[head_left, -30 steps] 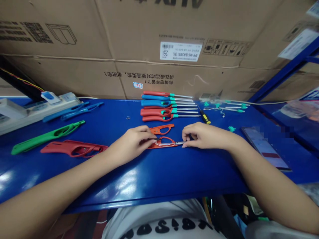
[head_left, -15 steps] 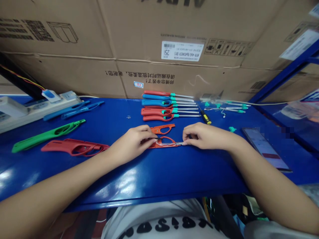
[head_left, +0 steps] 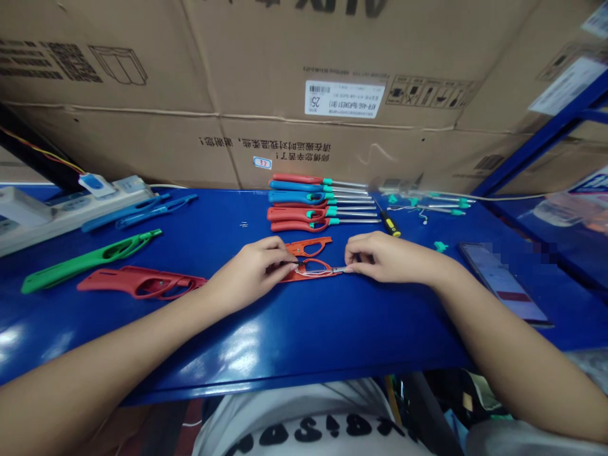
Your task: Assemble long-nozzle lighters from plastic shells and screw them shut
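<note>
An orange lighter shell half (head_left: 327, 272) lies on the blue table with its inner side up. My left hand (head_left: 259, 269) is closed over the shell's left end, fingertips pinching a small black part (head_left: 300, 262); its exact kind is hidden. White wire (head_left: 313, 275) runs from those fingers across the shell towards a thin metal tube (head_left: 339, 270) at its right end. My right hand (head_left: 375, 256) pinches that tube between thumb and forefinger. Just behind lies a second orange shell half (head_left: 311, 246), apart from both hands.
Several long-necked lighters (head_left: 304, 214) lie in a row at the back, beside a screwdriver (head_left: 390, 225). Green (head_left: 90, 259), red (head_left: 137, 281) and blue shells (head_left: 156, 210) lie left, near a power strip (head_left: 128, 190). A phone (head_left: 506, 285) lies right; metal tubes with green ends (head_left: 446, 206) lie behind it.
The whole view has shifted very slightly. Both hands keep their pinch at the orange shell half, with hardly any visible movement of the tube or wire.
</note>
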`<move>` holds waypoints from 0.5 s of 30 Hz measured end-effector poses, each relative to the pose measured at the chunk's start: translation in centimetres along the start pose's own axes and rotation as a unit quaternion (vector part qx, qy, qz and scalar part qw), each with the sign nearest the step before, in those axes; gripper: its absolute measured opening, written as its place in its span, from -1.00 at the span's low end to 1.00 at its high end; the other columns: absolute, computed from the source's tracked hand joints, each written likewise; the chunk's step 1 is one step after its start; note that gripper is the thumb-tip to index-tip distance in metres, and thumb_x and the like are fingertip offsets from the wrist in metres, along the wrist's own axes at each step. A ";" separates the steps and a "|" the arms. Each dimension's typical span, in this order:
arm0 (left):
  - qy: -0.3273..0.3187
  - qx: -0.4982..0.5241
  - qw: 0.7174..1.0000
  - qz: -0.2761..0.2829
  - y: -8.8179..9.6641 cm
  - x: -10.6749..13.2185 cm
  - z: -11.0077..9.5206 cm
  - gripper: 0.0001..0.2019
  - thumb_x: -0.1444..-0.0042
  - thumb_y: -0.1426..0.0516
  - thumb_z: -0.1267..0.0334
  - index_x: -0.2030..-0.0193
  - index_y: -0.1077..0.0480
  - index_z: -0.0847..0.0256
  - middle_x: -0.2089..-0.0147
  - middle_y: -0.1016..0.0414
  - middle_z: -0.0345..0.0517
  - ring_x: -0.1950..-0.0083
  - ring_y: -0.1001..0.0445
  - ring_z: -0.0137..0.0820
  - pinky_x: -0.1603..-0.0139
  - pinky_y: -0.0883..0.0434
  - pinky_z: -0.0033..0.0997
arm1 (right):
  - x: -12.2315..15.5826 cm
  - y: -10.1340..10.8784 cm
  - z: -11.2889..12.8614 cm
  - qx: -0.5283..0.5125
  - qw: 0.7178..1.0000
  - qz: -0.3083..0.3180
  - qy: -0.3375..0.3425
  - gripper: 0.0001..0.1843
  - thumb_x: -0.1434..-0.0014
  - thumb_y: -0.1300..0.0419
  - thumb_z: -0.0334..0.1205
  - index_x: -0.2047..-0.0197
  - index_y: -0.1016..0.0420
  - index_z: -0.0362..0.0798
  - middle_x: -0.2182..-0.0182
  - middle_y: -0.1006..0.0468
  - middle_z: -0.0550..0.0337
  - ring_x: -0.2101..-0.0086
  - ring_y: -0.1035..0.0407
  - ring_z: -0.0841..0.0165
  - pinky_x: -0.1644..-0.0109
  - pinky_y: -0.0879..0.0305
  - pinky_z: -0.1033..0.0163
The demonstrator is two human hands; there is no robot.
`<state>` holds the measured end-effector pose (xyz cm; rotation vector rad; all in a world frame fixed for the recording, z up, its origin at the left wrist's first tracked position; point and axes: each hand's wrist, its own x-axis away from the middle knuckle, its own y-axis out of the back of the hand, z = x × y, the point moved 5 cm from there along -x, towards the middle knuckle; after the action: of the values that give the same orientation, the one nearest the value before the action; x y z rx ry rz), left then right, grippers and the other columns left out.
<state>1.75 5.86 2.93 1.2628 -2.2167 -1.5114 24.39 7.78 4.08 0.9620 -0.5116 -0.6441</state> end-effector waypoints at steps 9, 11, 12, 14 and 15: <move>-0.008 0.007 1.000 -0.019 0.3 0.1 -0.3 -0.80 -0.35 -0.10 0.30 0.08 -0.57 0.24 0.16 -0.53 -0.03 0.19 -0.53 -0.36 0.13 -0.50 -0.34 | -0.9 -1.6 2.2 -0.019 0.995 -0.069 0.071 -0.86 -0.31 -0.21 -0.24 0.09 -0.52 -0.07 0.17 -0.48 0.13 0.35 -0.31 0.42 0.26 -0.23 0.30; -0.012 0.004 1.000 -0.025 0.4 0.1 -0.4 -0.80 -0.35 -0.11 0.32 0.07 -0.58 0.24 0.16 -0.53 -0.03 0.19 -0.53 -0.37 0.13 -0.50 -0.35 | -1.1 -2.0 2.3 -0.020 0.995 -0.071 0.074 -0.90 -0.32 -0.20 -0.27 0.13 -0.52 -0.07 0.16 -0.50 0.12 0.35 -0.32 0.42 0.25 -0.22 0.29; -0.015 0.003 1.000 -0.028 0.4 0.1 -0.4 -0.80 -0.35 -0.11 0.32 0.07 -0.58 0.25 0.16 -0.53 -0.03 0.20 -0.53 -0.37 0.13 -0.50 -0.35 | -1.2 -2.2 2.2 -0.024 0.994 -0.073 0.073 -0.92 -0.31 -0.20 -0.27 0.15 -0.51 -0.07 0.18 -0.51 0.13 0.36 -0.31 0.42 0.25 -0.22 0.30; -0.019 0.001 0.999 -0.032 0.4 0.1 -0.5 -0.81 -0.34 -0.13 0.34 0.06 -0.58 0.27 0.16 -0.54 -0.03 0.21 -0.53 -0.38 0.14 -0.50 -0.36 | -1.4 -2.2 2.0 -0.033 0.994 -0.081 0.070 -0.94 -0.30 -0.22 -0.28 0.17 -0.50 -0.07 0.23 -0.50 0.15 0.39 -0.29 0.43 0.27 -0.20 0.30; -0.021 -0.001 0.999 -0.035 0.5 0.1 -0.5 -0.81 -0.33 -0.13 0.35 0.06 -0.58 0.28 0.17 -0.54 -0.03 0.22 -0.53 -0.38 0.15 -0.50 -0.37 | -1.4 -2.2 1.9 -0.036 0.993 -0.083 0.071 -0.94 -0.29 -0.23 -0.28 0.18 -0.49 -0.07 0.24 -0.50 0.17 0.40 -0.27 0.44 0.28 -0.19 0.31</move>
<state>1.73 5.51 3.52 1.3332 -2.2181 -1.5795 21.56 6.74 2.97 0.9803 -0.2820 -0.7327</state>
